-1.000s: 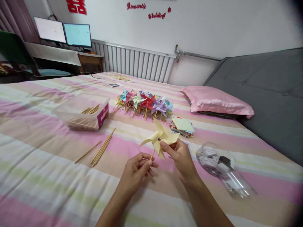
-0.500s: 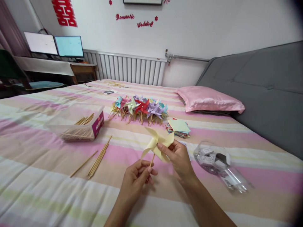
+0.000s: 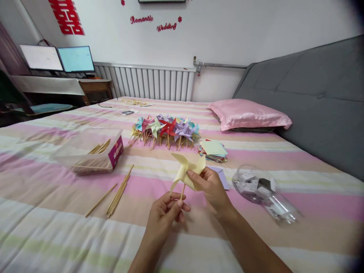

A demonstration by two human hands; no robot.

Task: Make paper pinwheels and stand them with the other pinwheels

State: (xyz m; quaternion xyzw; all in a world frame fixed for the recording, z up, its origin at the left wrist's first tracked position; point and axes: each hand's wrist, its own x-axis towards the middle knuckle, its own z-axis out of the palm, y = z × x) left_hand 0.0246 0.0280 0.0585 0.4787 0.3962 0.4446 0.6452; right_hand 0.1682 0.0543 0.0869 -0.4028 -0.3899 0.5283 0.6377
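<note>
A pale yellow paper pinwheel [image 3: 185,170] is held above the striped bed sheet [image 3: 51,227]. My left hand [image 3: 167,213] pinches the lower end of its wooden stick [image 3: 182,191] between thumb and fingers. My right hand [image 3: 210,185] grips the pinwheel's paper at its centre from the right side. A row of finished coloured pinwheels [image 3: 165,129] lies further back on the bed. Several loose wooden sticks [image 3: 118,191] lie to the left of my hands.
A clear box with sticks [image 3: 93,151] sits at the left. A stack of coloured paper squares [image 3: 214,149] and a lilac sheet [image 3: 220,176] lie behind my right hand. A clear plastic jar [image 3: 261,191] lies on its side at the right. A pink pillow [image 3: 250,117] rests by the grey headboard [image 3: 313,94].
The pinwheel's blades have turned a little in my hands. The view has shifted, so everything sits slightly further left. Both hands keep their grip.
</note>
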